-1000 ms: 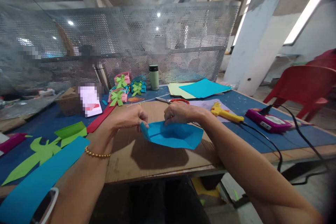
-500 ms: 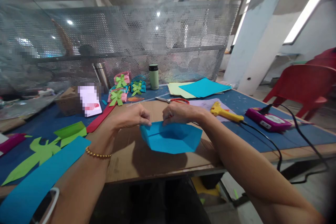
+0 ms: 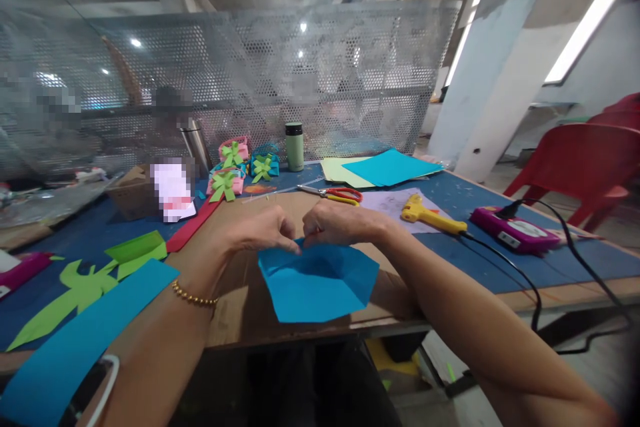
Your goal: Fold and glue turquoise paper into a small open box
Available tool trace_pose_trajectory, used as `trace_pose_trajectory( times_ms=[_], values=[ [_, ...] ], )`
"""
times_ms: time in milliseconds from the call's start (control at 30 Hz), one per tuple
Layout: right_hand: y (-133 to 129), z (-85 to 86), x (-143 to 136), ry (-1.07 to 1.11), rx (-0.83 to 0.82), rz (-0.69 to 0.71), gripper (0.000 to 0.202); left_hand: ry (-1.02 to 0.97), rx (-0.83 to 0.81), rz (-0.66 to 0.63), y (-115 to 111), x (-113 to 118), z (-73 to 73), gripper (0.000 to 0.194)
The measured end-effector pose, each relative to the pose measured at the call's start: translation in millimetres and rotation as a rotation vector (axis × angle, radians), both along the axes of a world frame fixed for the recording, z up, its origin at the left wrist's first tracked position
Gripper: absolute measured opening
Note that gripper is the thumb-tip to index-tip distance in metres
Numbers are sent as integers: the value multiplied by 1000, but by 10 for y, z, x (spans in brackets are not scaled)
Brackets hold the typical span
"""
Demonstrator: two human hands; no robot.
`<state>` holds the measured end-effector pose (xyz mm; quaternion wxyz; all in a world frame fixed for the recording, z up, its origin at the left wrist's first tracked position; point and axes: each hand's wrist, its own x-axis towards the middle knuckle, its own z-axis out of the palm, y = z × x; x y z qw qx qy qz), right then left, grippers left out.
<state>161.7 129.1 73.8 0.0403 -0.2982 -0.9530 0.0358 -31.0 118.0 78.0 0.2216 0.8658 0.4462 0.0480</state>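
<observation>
The folded blue paper (image 3: pixel 320 293) is held over the cardboard (image 3: pixel 233 320) at the near side of the worktop (image 3: pixel 480 267). The fingers of the left hand (image 3: pixel 273 228) are closed on its far rim; those of the right hand (image 3: pixel 333 221) are curled at the same rim, close beside them, their grip partly hidden.

Just beyond the right hand lie the scissors (image 3: pixel 333 195), and to its right the yellow glue gun (image 3: pixel 434 217) on a lilac sheet (image 3: pixel 385 203), its black cable running over the worktop's near edge. A purple box (image 3: pixel 515 230) sits farther right. A blue strip (image 3: pixel 90 340) and green cut-outs (image 3: pixel 83 287) crowd the left forearm's outer side. Bare cardboard shows on both sides of the paper, whose near edge appears close to the cardboard's front edge. A green tumbler (image 3: pixel 295 148) stands upright behind.
</observation>
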Motion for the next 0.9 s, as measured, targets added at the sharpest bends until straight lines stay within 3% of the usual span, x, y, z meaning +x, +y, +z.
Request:
trace_pose_trajectory(
  times_ms=[200, 333, 433, 500, 667, 900],
  values=[
    [-80, -14, -61, 18, 54, -67, 17, -16, -23, -42, -58, 46, 3, 25],
    [2, 27, 34, 97, -128, -85, 32, -23, 9, -67, -15, -7, -7, 34],
    [107, 83, 148, 303, -297, -154, 49, -64, 28, -114, 78, -93, -33, 39],
    [185, 85, 211, 458, -326, -199, 52, -123, 5, -106, 157, -153, -71, 41],
    [384, -66, 249, 638, -217, -228, 43, -297, -11, 9, 321, -220, -208, 33],
    [553, -184, 258, 795, -64, -368, 28, -271, 76, 116, 381, -170, -355, 25]
  ],
)
